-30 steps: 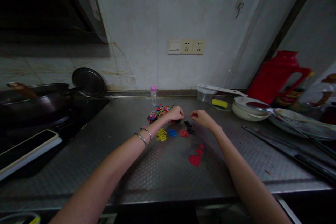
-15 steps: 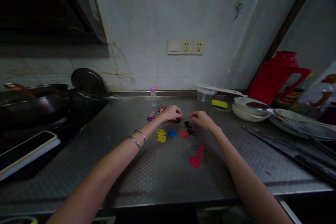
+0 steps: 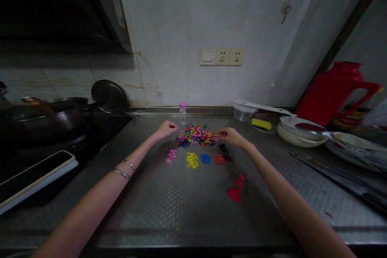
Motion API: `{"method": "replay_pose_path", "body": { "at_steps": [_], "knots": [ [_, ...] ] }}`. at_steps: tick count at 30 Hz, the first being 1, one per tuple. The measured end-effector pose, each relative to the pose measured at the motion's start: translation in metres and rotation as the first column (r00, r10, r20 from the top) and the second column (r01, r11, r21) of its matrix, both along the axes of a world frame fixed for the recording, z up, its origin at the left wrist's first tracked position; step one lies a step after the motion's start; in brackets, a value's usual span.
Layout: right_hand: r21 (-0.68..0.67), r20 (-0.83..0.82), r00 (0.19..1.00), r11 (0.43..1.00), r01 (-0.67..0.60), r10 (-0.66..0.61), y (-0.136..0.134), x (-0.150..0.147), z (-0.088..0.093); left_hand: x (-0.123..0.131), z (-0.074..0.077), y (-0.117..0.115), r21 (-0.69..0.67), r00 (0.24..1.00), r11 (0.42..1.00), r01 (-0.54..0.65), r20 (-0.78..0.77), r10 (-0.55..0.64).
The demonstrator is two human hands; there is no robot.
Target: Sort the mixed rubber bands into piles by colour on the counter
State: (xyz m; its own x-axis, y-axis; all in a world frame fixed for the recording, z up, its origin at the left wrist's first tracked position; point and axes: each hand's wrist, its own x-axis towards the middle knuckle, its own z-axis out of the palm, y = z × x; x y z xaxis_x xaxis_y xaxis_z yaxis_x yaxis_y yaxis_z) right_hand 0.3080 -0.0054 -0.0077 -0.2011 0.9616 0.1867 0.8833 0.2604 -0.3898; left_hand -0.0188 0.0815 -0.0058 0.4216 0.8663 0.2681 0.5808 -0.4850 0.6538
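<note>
A mixed heap of small coloured pieces [image 3: 198, 135], like little rubber bands, lies on the metal counter. My left hand [image 3: 167, 130] hovers at the heap's left side, thumb and fingers pinched together. At the right edge of the heap is my right hand [image 3: 232, 135], also pinched; whatever either holds is too small to make out. Nearer me lie separate groups: pink pieces [image 3: 171, 156], yellow pieces [image 3: 192, 160], blue pieces [image 3: 206, 159], red pieces [image 3: 220, 159] and black pieces [image 3: 225, 152].
Behind the heap stands a clear bottle with a pink cap [image 3: 182, 113]. A red heart-shaped patch [image 3: 236, 191] marks the counter. On the right are a yellow sponge [image 3: 261, 124], stacked bowls [image 3: 298, 139], a knife [image 3: 335, 175] and a red thermos [image 3: 335, 92]. A pan [image 3: 63, 117] and a phone [image 3: 36, 179] are left.
My left hand has moved left off the heap, uncovering it and the pink group. My right hand has come closer to the heap's right edge. The view has shifted slightly.
</note>
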Motion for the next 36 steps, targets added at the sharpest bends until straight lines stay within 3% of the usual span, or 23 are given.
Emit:
{"method": "replay_pose_path", "body": {
  "at_steps": [10,21,26,30,36],
  "knots": [
    [-0.026,-0.108,0.994,0.999,-0.02,0.017,0.017,-0.006,-0.02,-0.014,0.001,-0.011,-0.058,0.999,0.998,0.032,-0.028,-0.034],
    [0.136,-0.197,0.976,0.983,0.124,-0.095,0.011,0.002,-0.023,-0.014,-0.007,-0.01,-0.116,0.993,0.988,0.098,-0.061,-0.105],
    [0.15,-0.258,0.961,0.979,0.139,-0.098,0.006,-0.002,-0.016,-0.013,-0.009,-0.009,-0.105,0.988,0.986,0.13,-0.066,-0.137],
    [0.161,-0.328,0.945,0.986,0.035,0.02,0.003,-0.036,-0.005,-0.014,-0.008,-0.008,-0.121,0.988,0.984,0.134,-0.061,-0.142],
    [0.17,-0.28,0.895,0.935,-0.31,0.347,-0.004,-0.119,0.002,-0.014,-0.007,-0.007,-0.195,0.978,0.964,0.179,-0.072,-0.196]
  ]
}}
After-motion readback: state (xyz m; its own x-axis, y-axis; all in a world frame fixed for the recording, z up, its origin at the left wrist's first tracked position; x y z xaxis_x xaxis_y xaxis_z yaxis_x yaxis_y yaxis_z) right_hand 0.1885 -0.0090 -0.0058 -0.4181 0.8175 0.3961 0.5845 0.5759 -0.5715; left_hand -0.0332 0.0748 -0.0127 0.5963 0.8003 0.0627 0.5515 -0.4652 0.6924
